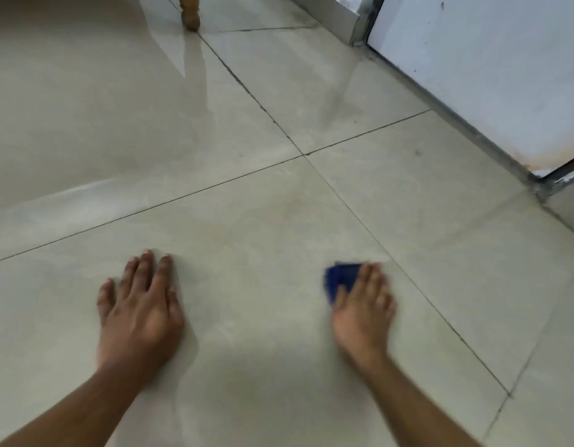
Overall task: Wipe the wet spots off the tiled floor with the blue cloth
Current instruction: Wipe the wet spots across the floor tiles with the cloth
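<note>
My right hand (364,306) lies flat on a small blue cloth (340,279) and presses it against the beige tiled floor (247,221); the fingers are straight and blurred, and most of the cloth is hidden under the palm. My left hand (140,304) rests flat on the same tile, fingers spread, about two hand widths to the left of the cloth. A pale streaky sheen (85,195) runs across the tile to the far left. I cannot make out distinct wet spots near the cloth.
A wooden furniture leg (190,11) stands on the floor at the top centre. A white panel (488,69) with a metal base strip (456,124) runs along the right side. Dark grout lines cross near the middle (304,154).
</note>
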